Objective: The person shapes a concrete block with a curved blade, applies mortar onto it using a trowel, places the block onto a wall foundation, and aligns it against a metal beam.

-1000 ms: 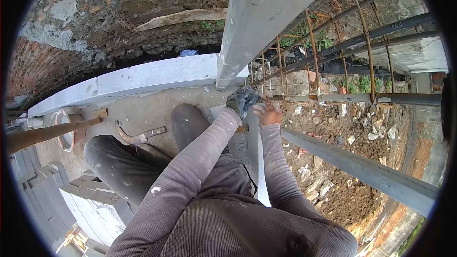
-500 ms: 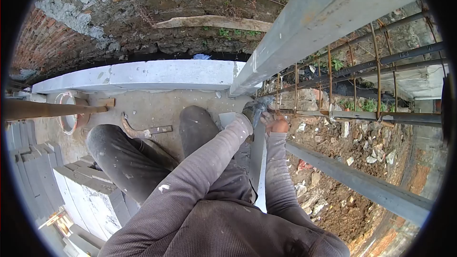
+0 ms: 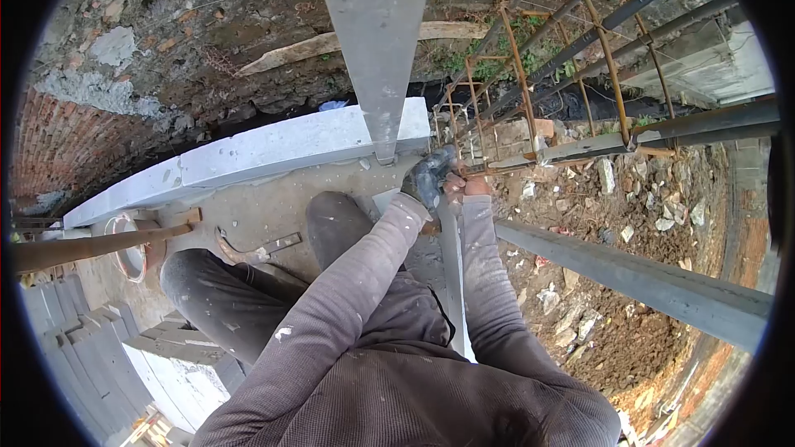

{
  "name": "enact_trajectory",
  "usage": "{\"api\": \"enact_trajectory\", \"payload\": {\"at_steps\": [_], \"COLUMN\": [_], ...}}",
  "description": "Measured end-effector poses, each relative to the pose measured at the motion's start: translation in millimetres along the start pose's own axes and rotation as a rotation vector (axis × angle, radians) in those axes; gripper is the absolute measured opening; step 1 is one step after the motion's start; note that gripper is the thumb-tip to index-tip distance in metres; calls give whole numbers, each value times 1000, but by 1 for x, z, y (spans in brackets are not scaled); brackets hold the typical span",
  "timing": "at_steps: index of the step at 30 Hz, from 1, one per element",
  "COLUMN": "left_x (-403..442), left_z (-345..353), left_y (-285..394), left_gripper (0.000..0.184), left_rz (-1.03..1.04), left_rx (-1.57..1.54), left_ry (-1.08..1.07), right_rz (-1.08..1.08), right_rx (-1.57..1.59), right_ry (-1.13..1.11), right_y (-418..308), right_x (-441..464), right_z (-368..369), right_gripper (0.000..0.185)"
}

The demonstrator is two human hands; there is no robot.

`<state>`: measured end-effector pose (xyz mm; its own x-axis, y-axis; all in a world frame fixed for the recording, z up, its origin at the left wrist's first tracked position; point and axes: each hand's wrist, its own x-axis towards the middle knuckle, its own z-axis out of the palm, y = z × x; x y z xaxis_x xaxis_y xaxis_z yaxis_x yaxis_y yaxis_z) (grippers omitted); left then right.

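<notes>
My left hand (image 3: 426,178), in a dark, dusty glove, is beside the near end of the rebar cage (image 3: 530,153); its fingers are bunched together and too small to make out. Bare-skinned, my right hand (image 3: 464,185) touches or nearly touches it, fingers curled, at the end of the lowest bar. Whatever lies between the hands is hidden. Just beyond them stands a grey metal post (image 3: 383,58), its foot next to the white block row (image 3: 273,145).
A bucket (image 3: 132,257), a wooden pole (image 3: 99,248) and a curved-handled tool (image 3: 257,252) are at the left, above stacked grey blocks (image 3: 91,348). A grey beam (image 3: 638,269) crosses over rubble (image 3: 580,314) at the right.
The view has swung, so the post now looks more upright and further left. My right hand's fingers, spread a second ago, are now curled in close to my left hand.
</notes>
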<state>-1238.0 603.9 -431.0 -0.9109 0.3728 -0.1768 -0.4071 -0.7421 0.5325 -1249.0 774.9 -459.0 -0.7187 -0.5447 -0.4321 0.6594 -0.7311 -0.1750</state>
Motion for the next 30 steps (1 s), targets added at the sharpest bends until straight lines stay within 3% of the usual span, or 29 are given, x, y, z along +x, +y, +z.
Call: {"api": "enact_trajectory", "payload": {"at_steps": [1, 3, 4, 5, 8, 10, 11, 13, 14, 16, 18, 20, 21, 23, 24, 26, 27, 28, 29, 30], "left_x": [-1, -7, -10, -18, -15, -20, -23, -40, -55, -96, -117, -133, -140, -124, -116, -96, -82, -71, -60, -55], "left_z": [13, 26, 24, 17, 15, 11, 8, -17, -25, -2, -9, -48, -30, -33, -24, -2, 6, 13, 20, 23], "left_y": [1, 9, 10, 6, 10, 12, 11, -4, -12, 3, 15, 15, 66, 109, 138, 184, 199, 206, 211, 215], "left_gripper": [46, 45, 44, 43, 44, 46, 47, 46, 46, 44, 42, 41, 40, 42, 42, 44, 45, 45, 44, 43], "left_rz": [12, -13, -31, 37, -46, -117, -205, -63, 56, 91, 121, 344, 308, 505, 501, 532, 575, 573, 519, 466], "left_rx": [-149, -178, -206, 149, -53, 64, 185, 200, 225, 212, 205, 516, 71, 167, 252, 500, 663, 663, 687, 712], "left_ry": [252, 292, 336, 235, 334, 403, 465, 479, 485, 487, 485, 603, 577, 688, 664, 602, 557, 557, 529, 497], "right_rz": [-78, -235, -234, -318, -424, -366, -356, -737, -719, -621, -671, -729, -748, -826, -881, -698, -507, -312, -315, -164], "right_rx": [3, -5, -12, -12, -141, -568, -584, -1572, -1586, -947, -954, -873, -872, -925, -976, -1070, -908, -743, -740, -843], "right_ry": [163, 480, 481, 559, 720, 586, 569, 328, 299, 354, 289, 224, 203, 161, 137, 16, -101, -208, -207, -330], "right_y": [9, 21, 26, 35, 79, 113, 120, 127, 126, 113, 89, 75, 69, 57, 52, 29, 15, 7, 6, 5], "right_x": [-7, -16, -23, -34, -68, -83, -89, -94, -95, -99, -94, -71, -50, -6, 19, 70, 88, 100, 111, 121], "right_z": [10, 34, 45, 56, 89, 73, 73, 73, 84, 142, 193, 232, 244, 265, 273, 274, 286, 297, 311, 326], "right_gripper": [16, 14, 14, 14, 13, 15, 15, 20, 20, 23, 24, 25, 24, 22, 20, 18, 19, 20, 20, 21]}}
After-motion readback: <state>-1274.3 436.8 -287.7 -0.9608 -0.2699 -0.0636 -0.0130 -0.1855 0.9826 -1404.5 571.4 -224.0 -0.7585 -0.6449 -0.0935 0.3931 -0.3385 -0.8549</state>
